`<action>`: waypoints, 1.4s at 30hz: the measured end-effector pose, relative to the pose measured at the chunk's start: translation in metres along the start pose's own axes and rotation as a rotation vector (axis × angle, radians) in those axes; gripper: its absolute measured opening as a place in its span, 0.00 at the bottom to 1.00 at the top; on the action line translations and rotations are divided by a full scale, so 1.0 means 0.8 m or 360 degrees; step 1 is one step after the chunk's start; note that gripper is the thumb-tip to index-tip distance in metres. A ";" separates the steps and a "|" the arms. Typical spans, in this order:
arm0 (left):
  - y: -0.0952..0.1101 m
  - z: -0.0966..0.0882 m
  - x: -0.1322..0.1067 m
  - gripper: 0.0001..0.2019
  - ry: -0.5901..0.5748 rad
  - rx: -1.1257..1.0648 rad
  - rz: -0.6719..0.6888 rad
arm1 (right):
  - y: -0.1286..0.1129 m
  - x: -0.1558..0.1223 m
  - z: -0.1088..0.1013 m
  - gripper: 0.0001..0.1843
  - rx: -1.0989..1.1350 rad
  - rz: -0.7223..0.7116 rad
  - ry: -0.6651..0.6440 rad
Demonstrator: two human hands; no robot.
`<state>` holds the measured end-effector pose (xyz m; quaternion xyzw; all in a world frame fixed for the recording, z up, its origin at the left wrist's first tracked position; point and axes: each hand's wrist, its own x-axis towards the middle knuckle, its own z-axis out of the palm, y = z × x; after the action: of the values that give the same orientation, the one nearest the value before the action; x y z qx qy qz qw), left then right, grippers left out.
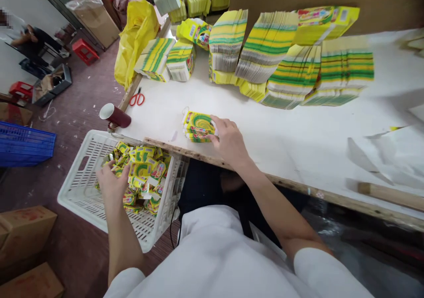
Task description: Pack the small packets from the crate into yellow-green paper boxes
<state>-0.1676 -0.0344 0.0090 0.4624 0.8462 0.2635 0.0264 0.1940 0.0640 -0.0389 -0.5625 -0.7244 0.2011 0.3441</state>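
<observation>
My right hand [231, 142] grips the right end of a small group of yellow and green printed boxes [198, 125] on the white tabletop, with thumb and fingers spanning the group. My left hand [112, 181] is over the white plastic crate [86, 181], its thumb and fingers apart and nothing visible between them. Below and beside that hand lies a loose heap of similar small printed boxes [143, 169]. Some of the heap is hidden behind the hand.
Stacks of flat printed cartons [268, 44] line the back of the white table [251, 126]. Red-handled scissors [137, 97] and a maroon mug [116, 115] are at its left end, near a yellow bag [134, 37]. A wooden bar [391, 195] lies right. A person sits far left.
</observation>
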 end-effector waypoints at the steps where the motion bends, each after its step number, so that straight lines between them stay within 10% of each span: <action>1: -0.004 0.001 0.001 0.30 0.0077 0.0072 0.0001 | 0.001 0.006 0.005 0.22 -0.0131 0.0035 -0.0064; 3: 0.004 0.013 -0.006 0.31 0.0028 -0.0086 0.0004 | 0.001 0.012 0.012 0.20 -0.0263 0.0067 -0.0145; 10: 0.128 0.101 -0.087 0.36 -0.1041 -0.1615 0.0202 | -0.023 -0.022 -0.012 0.28 0.0379 -0.0048 -0.0043; 18: 0.232 0.113 -0.124 0.31 -0.0477 -0.2304 -0.0221 | -0.073 -0.097 0.001 0.26 0.1436 -0.0001 -0.0324; 26: 0.206 0.119 -0.126 0.39 -0.0826 -0.2075 -0.0141 | -0.055 -0.086 0.004 0.19 0.1311 0.0154 -0.0158; 31: 0.186 0.132 -0.135 0.21 -0.0415 -0.2027 -0.0202 | -0.038 -0.084 -0.008 0.09 0.1344 0.0134 -0.0120; 34: 0.180 0.128 -0.126 0.20 -0.0552 -0.2032 -0.0253 | -0.030 -0.082 -0.019 0.07 0.1274 0.0074 -0.0040; 42: 0.164 0.056 -0.080 0.59 -0.1173 -0.1354 0.0614 | -0.016 -0.074 -0.060 0.14 0.0338 -0.0520 0.0023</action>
<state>-0.0175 -0.0094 0.0192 0.6175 0.5021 0.4017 0.4530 0.2278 -0.0006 -0.0134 -0.3994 -0.7782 0.2138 0.4349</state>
